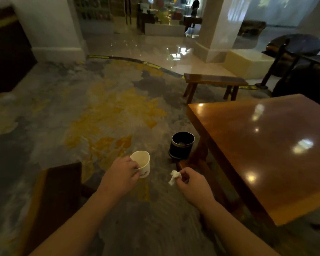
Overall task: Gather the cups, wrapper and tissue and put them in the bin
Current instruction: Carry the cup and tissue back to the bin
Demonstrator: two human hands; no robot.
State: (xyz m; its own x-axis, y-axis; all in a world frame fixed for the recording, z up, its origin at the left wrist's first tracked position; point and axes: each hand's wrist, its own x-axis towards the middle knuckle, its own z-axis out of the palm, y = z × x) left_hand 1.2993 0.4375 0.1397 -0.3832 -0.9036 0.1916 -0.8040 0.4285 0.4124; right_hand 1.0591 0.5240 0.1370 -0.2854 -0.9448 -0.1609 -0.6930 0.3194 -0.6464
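At the lower left, a dark wooden seat (57, 196) stands on the patterned carpet (100, 111). Just right of it, the left hand (120, 175) grasps a white paper cup (141, 163) at its near side, with the fingers around the wall below the rim. The cup is upright with a slight tilt, its open mouth faces up, and it is held in the air above the carpet. A small red print shows low on its side. Further right, the right hand (190, 183) is clenched on a crumpled white tissue (174, 176), which sticks out from the fingers on the left side. Beyond the two hands, the black round bin (182, 145) stands on the carpet, just beside the near left corner of the wooden table (266, 145). Something small lies inside the bin, but I cannot tell what it is. The table top is glossy and shows reflected lights.
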